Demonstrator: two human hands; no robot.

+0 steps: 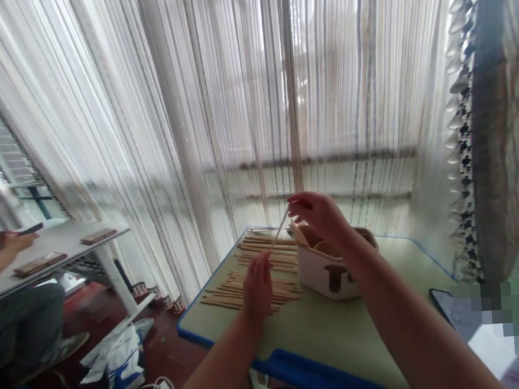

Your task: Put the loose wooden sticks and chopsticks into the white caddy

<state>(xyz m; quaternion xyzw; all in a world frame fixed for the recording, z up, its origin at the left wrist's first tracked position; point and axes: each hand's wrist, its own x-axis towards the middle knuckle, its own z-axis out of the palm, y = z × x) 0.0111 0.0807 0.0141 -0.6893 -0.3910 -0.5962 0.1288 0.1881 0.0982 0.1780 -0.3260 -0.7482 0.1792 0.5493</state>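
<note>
A thin, pale wooden stick [280, 230] slants between my two hands above the table. My left hand [257, 282] pinches its lower end, and the fingers of my right hand [314, 210] close on its upper end. Beneath and beside my left hand, many similar slim wooden sticks lie in two rough groups, a far group [256, 247] and a near group [224, 296]. Under my right hand stands a white box [316, 279] with a brown inside and a dark mark on its front. My right forearm hides part of the box.
The small table [336, 337] has a blue rim. A phone [442, 301] lies at its right edge. Sheer curtains [244, 101] hang behind. At left, another person's hands [16, 241] rest over a white table [122, 226]. A plastic bag [125, 364] lies on the floor.
</note>
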